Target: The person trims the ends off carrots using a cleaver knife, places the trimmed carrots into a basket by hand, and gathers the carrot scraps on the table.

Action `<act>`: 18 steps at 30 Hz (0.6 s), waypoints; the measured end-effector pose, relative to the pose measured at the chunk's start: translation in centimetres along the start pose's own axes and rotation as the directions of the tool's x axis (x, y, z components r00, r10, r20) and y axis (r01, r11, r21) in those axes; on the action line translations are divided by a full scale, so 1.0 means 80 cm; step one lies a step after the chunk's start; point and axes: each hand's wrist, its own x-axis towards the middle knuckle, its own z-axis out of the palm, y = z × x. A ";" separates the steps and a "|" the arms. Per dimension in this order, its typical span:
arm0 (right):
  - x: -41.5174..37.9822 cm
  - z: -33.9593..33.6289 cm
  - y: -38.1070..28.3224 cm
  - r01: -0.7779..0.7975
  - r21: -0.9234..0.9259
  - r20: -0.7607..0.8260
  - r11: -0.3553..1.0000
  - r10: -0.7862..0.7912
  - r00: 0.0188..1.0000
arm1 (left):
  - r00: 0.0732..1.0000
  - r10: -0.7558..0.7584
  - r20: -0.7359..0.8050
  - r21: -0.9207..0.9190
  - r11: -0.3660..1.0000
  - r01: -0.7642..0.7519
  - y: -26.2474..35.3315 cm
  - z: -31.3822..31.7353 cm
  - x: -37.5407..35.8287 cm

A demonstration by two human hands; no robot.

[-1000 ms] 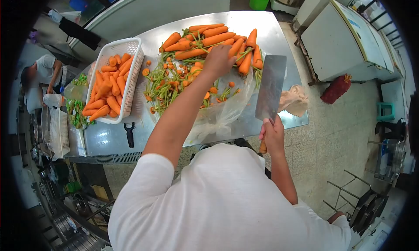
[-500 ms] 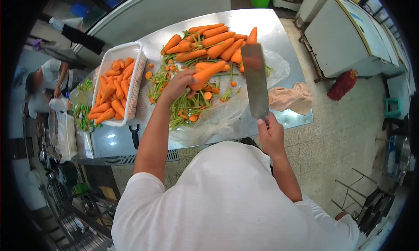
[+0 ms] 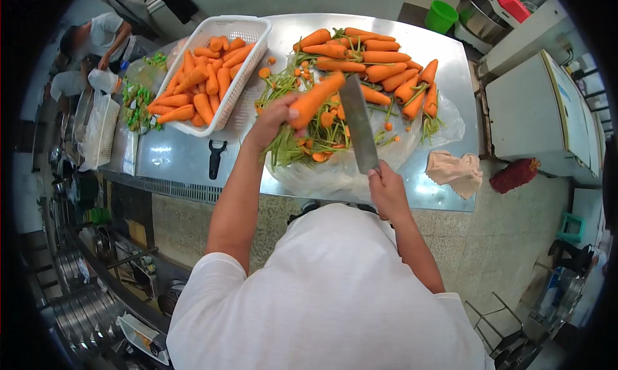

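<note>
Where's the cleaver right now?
Head view, just right of centre: the cleaver is in the right hand, just right of the carrot in the left hand.

Your left hand (image 3: 275, 120) covers part of the carrot (image 3: 318, 98); your right hand (image 3: 388, 190) hides most of the knife (image 3: 358, 122) below its blade. Trimmings (image 3: 283, 150) cover some of the plastic sheet (image 3: 322, 182), and the bottom edge cuts off your shirt (image 3: 322, 293).
</note>
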 end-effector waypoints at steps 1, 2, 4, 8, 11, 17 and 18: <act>0.006 -0.008 -0.007 -0.069 0.085 -0.002 0.994 0.069 0.998 | 0.970 0.244 -0.018 -0.182 0.953 -0.244 0.010 0.007 0.011; 0.004 -0.014 -0.017 -0.067 0.079 0.000 0.995 0.068 0.998 | 0.968 0.248 -0.022 -0.185 0.951 -0.248 0.021 0.016 0.012; 0.002 -0.026 -0.041 -0.048 0.236 -0.099 0.971 0.073 0.992 | 0.926 0.255 -0.279 -0.536 0.758 -0.371 0.058 0.035 0.008; -0.008 -0.043 -0.043 0.045 0.265 -0.182 0.963 0.004 0.983 | 0.942 0.042 0.334 -0.512 0.847 0.144 0.020 -0.024 0.004; -0.028 -0.046 -0.031 0.075 0.168 -0.198 0.983 -0.041 0.979 | 0.977 -0.189 0.097 -0.113 0.973 0.200 -0.011 -0.031 0.001; -0.058 -0.042 -0.026 0.234 -0.136 -0.210 0.963 -0.258 0.943 | 0.979 -0.206 -0.014 -0.126 0.971 0.202 -0.058 0.008 0.015; -0.058 -0.042 -0.028 0.218 -0.162 -0.169 0.962 -0.245 0.955 | 0.964 -0.263 -0.041 -0.046 0.964 0.261 -0.062 0.009 0.017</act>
